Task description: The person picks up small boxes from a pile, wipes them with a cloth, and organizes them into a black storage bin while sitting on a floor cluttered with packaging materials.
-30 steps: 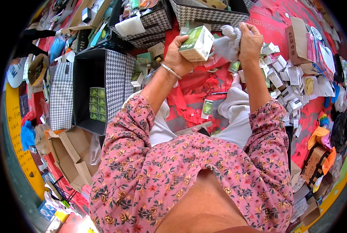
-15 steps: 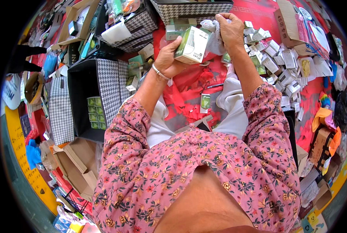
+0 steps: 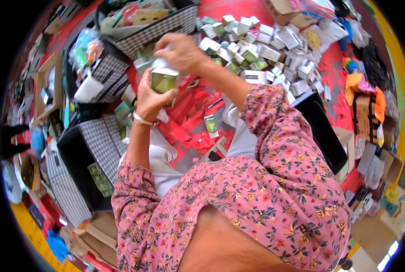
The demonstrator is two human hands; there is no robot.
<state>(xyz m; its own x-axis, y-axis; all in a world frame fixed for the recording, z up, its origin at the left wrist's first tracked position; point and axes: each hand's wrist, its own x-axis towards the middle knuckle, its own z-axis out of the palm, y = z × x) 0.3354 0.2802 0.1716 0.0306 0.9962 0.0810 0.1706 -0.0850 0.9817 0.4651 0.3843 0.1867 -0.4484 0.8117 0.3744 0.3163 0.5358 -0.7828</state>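
Note:
My left hand [image 3: 149, 100] is wrapped round a small green and white carton [image 3: 164, 82], thumb along its near side. Just above it, my right hand [image 3: 183, 52] pinches a whitish cloth [image 3: 161, 64] against the top of the carton. The cloth and the fingertips are smeared by motion, and the carton's far side is hidden. Below the hands, a small green and white box [image 3: 211, 126] lies on the red floor covering between my white-trousered legs, close to a dark pen-like stick [image 3: 214, 103].
A large heap of small white and green boxes [image 3: 261, 50] spreads at the far right. To my left stands a houndstooth storage box [image 3: 103, 136] with green cartons [image 3: 100, 180] inside. A black bin [image 3: 322, 131] is beside my right arm. Another houndstooth box [image 3: 159, 34] stands beyond the hands.
The view has turned, shifting the surroundings. My right hand has brought the cloth from beside the carton onto its top. The carton, still in my left hand, now shows a green face.

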